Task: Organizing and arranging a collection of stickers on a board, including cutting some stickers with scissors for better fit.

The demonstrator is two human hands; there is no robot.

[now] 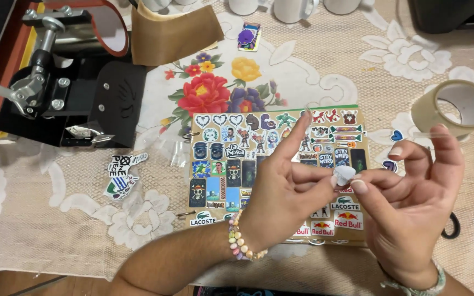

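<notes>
I see a small pale sticker pinched between the thumb and fingertips of both hands, held above the right half of a brown sticker board that lies flat on the flowered tablecloth. The left hand grips the sticker's left edge with its index finger pointing up and away; the right hand grips the right edge, and a strip of clear tape runs from its raised fingers toward the tape roll standing just behind. Judging by this, the sticker is being handled or peeled and is not yet fixed anywhere; the board is already largely covered with stickers. Loose stickers lie to the left of the board, near a black press machine at the upper left. A brown sheet leans beside it. White mugs are cut off at the top edge. I cannot make out the sticker's design, and the hands hide the lower right of the board.
</notes>
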